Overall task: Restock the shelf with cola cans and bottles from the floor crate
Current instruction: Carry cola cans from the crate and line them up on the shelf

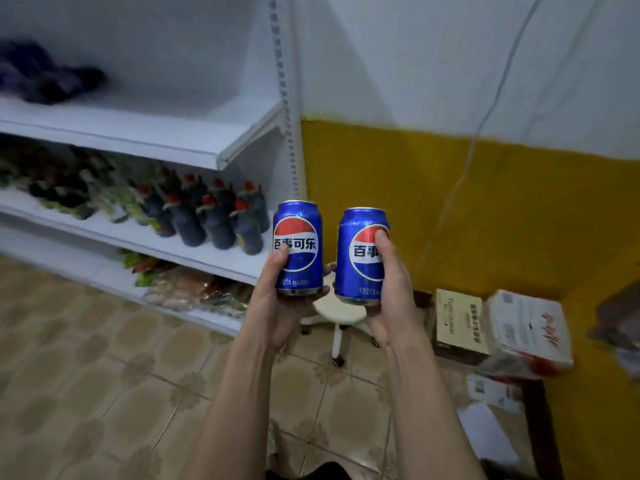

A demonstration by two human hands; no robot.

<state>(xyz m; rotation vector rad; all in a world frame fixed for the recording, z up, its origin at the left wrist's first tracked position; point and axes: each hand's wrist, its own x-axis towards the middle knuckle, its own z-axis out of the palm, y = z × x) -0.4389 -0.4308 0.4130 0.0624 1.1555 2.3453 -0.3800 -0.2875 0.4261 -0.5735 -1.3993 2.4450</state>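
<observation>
blurred dark heap (52, 76) on top shelf (145, 133)

Two bare arms reach up from the near edge of the picture. No sleeves cover them, and the forearms show all the way to the wrists. The left hand (277, 306) and the right hand (393, 299) wear no gloves, rings or watch. The fingers are long and thin. Something dark shows near, low between the arms.
</observation>
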